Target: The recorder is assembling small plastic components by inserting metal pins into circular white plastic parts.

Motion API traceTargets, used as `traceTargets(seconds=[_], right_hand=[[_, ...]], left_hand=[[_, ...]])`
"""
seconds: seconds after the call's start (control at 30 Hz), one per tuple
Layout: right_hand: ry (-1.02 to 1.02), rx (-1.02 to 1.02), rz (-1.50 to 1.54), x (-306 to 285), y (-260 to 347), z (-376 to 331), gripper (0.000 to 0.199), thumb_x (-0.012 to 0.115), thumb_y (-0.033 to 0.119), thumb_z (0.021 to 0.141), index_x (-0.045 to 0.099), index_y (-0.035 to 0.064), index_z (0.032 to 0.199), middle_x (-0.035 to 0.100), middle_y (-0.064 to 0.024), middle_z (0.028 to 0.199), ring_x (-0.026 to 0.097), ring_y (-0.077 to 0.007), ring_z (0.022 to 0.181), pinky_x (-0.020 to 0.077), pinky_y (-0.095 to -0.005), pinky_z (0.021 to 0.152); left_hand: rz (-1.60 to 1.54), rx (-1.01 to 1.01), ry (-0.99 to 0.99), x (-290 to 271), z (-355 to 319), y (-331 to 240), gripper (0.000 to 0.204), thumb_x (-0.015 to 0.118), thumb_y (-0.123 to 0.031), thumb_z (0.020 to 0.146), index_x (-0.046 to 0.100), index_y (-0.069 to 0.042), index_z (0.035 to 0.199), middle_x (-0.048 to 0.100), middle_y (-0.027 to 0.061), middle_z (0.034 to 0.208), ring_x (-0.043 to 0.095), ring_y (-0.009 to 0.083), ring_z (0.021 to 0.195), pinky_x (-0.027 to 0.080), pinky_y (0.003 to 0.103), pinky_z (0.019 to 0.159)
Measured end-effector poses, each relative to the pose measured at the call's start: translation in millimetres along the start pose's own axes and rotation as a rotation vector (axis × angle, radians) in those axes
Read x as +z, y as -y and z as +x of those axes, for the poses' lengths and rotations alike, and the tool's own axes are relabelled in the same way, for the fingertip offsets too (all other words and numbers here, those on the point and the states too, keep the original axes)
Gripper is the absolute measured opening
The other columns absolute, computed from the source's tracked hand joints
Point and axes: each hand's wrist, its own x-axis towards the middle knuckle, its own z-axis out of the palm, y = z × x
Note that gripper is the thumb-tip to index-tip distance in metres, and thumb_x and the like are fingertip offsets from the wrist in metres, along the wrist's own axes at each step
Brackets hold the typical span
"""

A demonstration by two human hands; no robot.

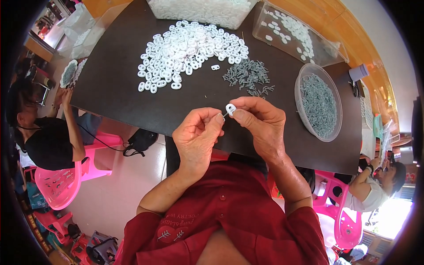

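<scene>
Above the near edge of the dark table (pixel 119 84), my right hand (pixel 267 128) pinches a white oval plastic piece with two holes (pixel 230 108) between thumb and fingers. Close against it, my left hand (pixel 198 137) is closed on a thin grey ribbed piece (pixel 225 115), its end meeting the white piece. Most of the grey piece is hidden by my fingertips. Beyond my hands lies a wide heap of the same white oval pieces (pixel 176 57), with a single white piece (pixel 215 67) apart from it. To its right is a pile of small grey ribbed pieces (pixel 247 75).
A round clear tub (pixel 298 106) of grey pieces stands at the right. At the back are a clear bin (pixel 198 20) full of white pieces and a clear tray (pixel 265 37) with scattered white ones. People sit at left (pixel 48 123) and right (pixel 366 190), by pink chairs.
</scene>
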Motion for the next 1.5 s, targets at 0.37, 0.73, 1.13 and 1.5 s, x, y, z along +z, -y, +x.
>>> traceTargets(seconds=[0.37,0.73,1.13,1.5], right_hand=[[-0.023,-0.017,-0.066,2.0,-1.9,-0.1,0.017,0.064,-0.002,0.083,0.066,-0.0017,0.100,0.066,-0.0038,0.088,0.059,-0.0081,0.081,0.0469,-0.0206,0.073],[0.008,0.119,-0.011,-3.0,-0.6,6.1,0.016,0.064,0.004,0.083,0.067,-0.0020,0.098,0.066,-0.0062,0.080,0.057,-0.0074,0.070,0.0424,-0.0196,0.060],[0.013,0.097,-0.042,0.0,-3.0,3.9,0.016,0.064,0.004,0.083,0.067,-0.0014,0.097,0.066,-0.0052,0.080,0.057,-0.0069,0.070,0.0425,-0.0192,0.060],[-0.012,0.053,-0.070,8.2,-2.8,0.6,0.016,0.064,0.001,0.083,0.067,-0.0021,0.098,0.066,-0.0041,0.082,0.057,-0.0066,0.073,0.0448,-0.0200,0.064]], left_hand=[[-0.009,0.034,-0.003,0.6,0.2,3.5,0.009,0.061,0.000,0.087,0.061,0.002,0.095,0.058,-0.0004,0.079,0.051,0.0021,0.066,0.042,0.015,0.056],[-0.027,-0.026,0.000,-2.7,-0.3,0.9,0.009,0.062,-0.003,0.087,0.061,0.001,0.095,0.062,0.0019,0.081,0.054,0.0032,0.062,0.042,0.015,0.052],[-0.013,-0.040,-0.024,-3.6,0.4,1.5,0.009,0.062,-0.004,0.087,0.061,0.001,0.094,0.062,0.0011,0.079,0.053,0.0027,0.062,0.040,0.015,0.051],[-0.022,-0.030,-0.023,-4.1,0.8,3.8,0.010,0.062,-0.004,0.087,0.062,0.001,0.095,0.062,0.0012,0.079,0.054,0.0029,0.062,0.041,0.015,0.051]])
